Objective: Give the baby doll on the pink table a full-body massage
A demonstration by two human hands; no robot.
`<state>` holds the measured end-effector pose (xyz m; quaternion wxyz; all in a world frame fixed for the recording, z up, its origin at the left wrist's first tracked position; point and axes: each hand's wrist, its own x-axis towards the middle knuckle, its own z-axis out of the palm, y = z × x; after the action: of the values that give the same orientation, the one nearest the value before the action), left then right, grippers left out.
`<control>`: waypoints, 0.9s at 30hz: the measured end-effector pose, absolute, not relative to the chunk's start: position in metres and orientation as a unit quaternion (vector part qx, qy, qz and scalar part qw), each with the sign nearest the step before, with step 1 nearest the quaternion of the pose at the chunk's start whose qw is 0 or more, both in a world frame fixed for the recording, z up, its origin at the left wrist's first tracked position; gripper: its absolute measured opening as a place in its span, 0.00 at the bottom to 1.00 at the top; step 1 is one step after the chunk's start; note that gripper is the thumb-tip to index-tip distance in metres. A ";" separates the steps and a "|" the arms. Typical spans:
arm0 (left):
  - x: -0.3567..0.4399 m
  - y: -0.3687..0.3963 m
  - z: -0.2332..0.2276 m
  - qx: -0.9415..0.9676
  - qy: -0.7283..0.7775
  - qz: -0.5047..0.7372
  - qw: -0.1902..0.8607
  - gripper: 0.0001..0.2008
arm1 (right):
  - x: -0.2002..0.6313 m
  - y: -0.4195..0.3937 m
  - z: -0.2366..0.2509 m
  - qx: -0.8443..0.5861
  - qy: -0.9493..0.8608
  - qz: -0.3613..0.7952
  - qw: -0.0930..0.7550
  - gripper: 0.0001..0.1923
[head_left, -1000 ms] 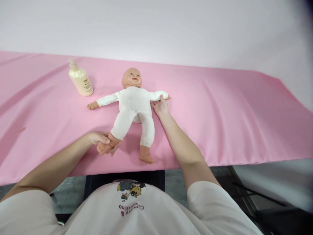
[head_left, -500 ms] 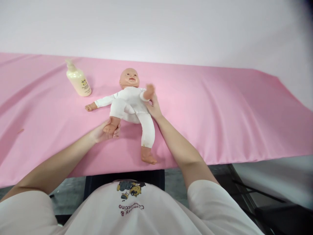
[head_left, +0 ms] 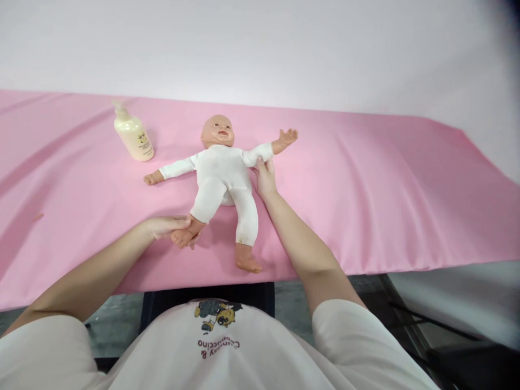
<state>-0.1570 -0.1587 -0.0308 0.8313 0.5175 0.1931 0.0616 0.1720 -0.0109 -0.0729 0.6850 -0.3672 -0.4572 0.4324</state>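
Observation:
A baby doll (head_left: 223, 168) in a white cloth suit lies face up on the pink tablecloth, its head pointing away from me. Wrapped round the doll's ankle on the left side is my left hand (head_left: 173, 226), thumb on top and fingers partly hidden beneath the foot. My right hand (head_left: 266, 176) grips the doll's sleeved arm on the right side, near the forearm; some of its fingers are hidden under that arm. The doll's other arm and other leg rest stretched out on the cloth, untouched.
A cream-coloured pump bottle (head_left: 135, 134) stands left of the doll. The pink tablecloth (head_left: 365, 189) has folds at its right and left sides. A small brownish strip (head_left: 38, 216) lies at far left. Behind the table rises a white wall (head_left: 260, 49).
The doll's arm on the right has swung outward from its body with my right hand. The leg in my left hand has come down and straightened towards me.

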 end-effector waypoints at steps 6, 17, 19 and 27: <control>-0.170 -0.158 -0.029 0.506 0.223 -0.045 0.832 0.30 | 0.190 0.005 -0.077 -0.389 -0.238 0.571 0.683 0.14; -0.144 -0.156 -0.028 0.364 0.221 0.209 0.880 0.32 | 0.171 -0.020 -0.063 -0.396 -0.543 0.370 0.641 0.22; -0.139 -0.155 -0.024 0.321 0.224 0.238 0.889 0.31 | 0.170 -0.023 -0.060 -0.402 -0.639 0.291 0.588 0.20; -0.138 -0.157 -0.027 0.302 0.252 0.254 0.884 0.27 | 0.172 -0.025 -0.058 -0.400 -0.784 0.137 0.454 0.22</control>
<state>-0.1383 -0.1566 -0.0270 0.8836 0.3019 0.2518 0.2544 0.1718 -0.0251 -0.0576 0.4544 -0.3998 -0.7841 0.1375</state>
